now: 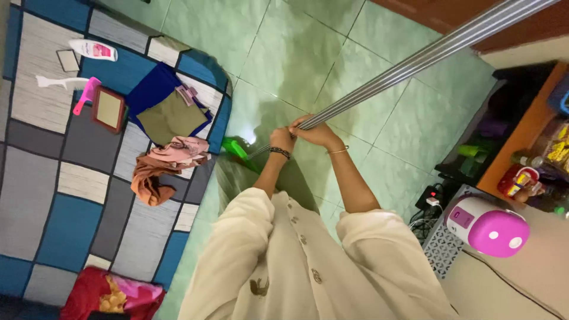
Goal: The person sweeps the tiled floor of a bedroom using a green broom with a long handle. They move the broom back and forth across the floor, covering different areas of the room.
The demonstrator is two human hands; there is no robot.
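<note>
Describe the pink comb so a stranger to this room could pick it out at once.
Start at the blue and grey patchwork mattress on the green tiled floor. Near its top end lie a white comb, a small wood-framed mirror and a white bottle. The pink comb lies between white comb and mirror, the only bright pink item there.

Patchwork mattress (41, 195) — pink comb (86, 95), pink rice cooker (487, 226).

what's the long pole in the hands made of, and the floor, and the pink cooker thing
The pole looks like bare metal: silver-grey with a long bright streak of shine. The floor seems to be glazed ceramic tile, pale green and glossy, with grout lines. The pink cooker looks like smooth moulded plastic, with soft highlights.
</note>
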